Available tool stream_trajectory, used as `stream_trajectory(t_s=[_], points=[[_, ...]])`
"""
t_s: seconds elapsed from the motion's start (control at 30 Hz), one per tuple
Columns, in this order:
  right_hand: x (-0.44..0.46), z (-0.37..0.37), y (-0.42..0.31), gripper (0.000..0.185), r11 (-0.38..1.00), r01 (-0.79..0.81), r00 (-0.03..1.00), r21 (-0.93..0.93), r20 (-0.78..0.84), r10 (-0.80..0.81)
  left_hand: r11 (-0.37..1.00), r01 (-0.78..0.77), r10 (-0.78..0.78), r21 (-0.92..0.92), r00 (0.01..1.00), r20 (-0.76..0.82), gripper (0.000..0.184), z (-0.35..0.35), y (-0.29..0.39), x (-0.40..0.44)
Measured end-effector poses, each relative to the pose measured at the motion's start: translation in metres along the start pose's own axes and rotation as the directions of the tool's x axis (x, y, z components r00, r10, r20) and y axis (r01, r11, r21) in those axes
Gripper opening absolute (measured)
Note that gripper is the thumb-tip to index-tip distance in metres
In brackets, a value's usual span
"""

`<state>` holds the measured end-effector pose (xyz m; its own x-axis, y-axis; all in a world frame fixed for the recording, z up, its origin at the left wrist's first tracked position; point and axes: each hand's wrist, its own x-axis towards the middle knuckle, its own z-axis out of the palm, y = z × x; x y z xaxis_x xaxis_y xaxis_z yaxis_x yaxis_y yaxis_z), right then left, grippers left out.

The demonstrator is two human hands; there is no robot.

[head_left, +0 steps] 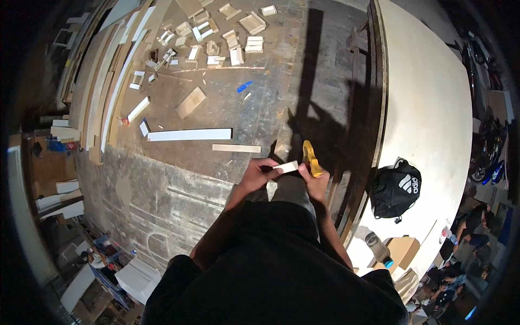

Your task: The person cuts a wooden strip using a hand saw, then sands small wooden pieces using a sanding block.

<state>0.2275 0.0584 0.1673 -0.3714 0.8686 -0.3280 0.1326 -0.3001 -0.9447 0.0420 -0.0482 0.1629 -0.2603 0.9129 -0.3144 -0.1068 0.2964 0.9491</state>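
My left hand (259,174) is closed around a short pale wood block (286,167), gripping it by its left end in front of my lap. My right hand (315,181) grips the yellow handle of what looks like a hand saw (310,154). Its narrow, dark blade points away from me and is hard to separate from the shadow. The right thumb is close to the block's right end; whether it touches cannot be made out. Just beyond my left hand lies a flat wood strip (236,148), with a long white-faced board (189,134) farther left.
Several small wooden box-like pieces (252,23) lie scattered at the far side. A blue object (245,86) and a wood block (191,103) sit nearer. Long boards (108,81) are stacked left. On the right, a pale panel (428,97) bears a black bag (397,189) and a bottle (379,249).
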Motion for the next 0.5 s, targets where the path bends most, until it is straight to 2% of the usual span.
stream_trajectory(t_s=[0.07, 0.13, 0.17, 0.3, 0.4, 0.47, 0.5], points=[[-0.005, 0.002, 0.002, 0.029, 0.997, 0.05, 0.999, -0.064, -0.006, -0.05, 0.981, 0.116, -0.131, -0.156, 0.987, -0.09, 0.014, -0.023, 0.002, -0.013], [-0.025, 0.0, 0.016, 0.037, 0.964, 0.071, 0.996, -0.257, -0.038, -0.084, 0.974, 0.114, -0.142, -0.194, 0.98, -0.14, 0.015, -0.051, 0.003, -0.023], [-0.034, 0.004, 0.019, 0.042, 0.882, 0.196, 0.972, -0.429, -0.036, -0.233, 0.974, 0.107, -0.139, -0.201, 0.978, -0.156, 0.015, -0.068, 0.005, -0.028], [-0.07, 0.039, 0.035, 0.038, 0.869, 0.234, 0.958, -0.436, -0.047, -0.282, 0.981, 0.031, -0.067, -0.192, 0.981, -0.184, 0.017, -0.138, 0.003, -0.047], [-0.083, 0.08, 0.072, 0.031, 0.791, 0.32, 0.923, -0.521, -0.018, -0.385, 0.984, 0.005, -0.035, -0.179, 0.986, -0.163, 0.02, -0.198, -0.006, -0.06], [-0.091, 0.11, 0.092, 0.026, 0.409, 0.501, 0.759, -0.763, 0.159, -0.632, 0.982, 0.003, -0.034, -0.19, 0.987, -0.157, 0.02, -0.241, -0.019, -0.074], [-0.099, 0.128, 0.09, 0.028, 0.435, 0.432, 0.846, -0.79, 0.189, -0.498, 0.979, 0.032, -0.062, -0.2, 0.987, -0.148, 0.02, -0.265, -0.026, -0.081]])
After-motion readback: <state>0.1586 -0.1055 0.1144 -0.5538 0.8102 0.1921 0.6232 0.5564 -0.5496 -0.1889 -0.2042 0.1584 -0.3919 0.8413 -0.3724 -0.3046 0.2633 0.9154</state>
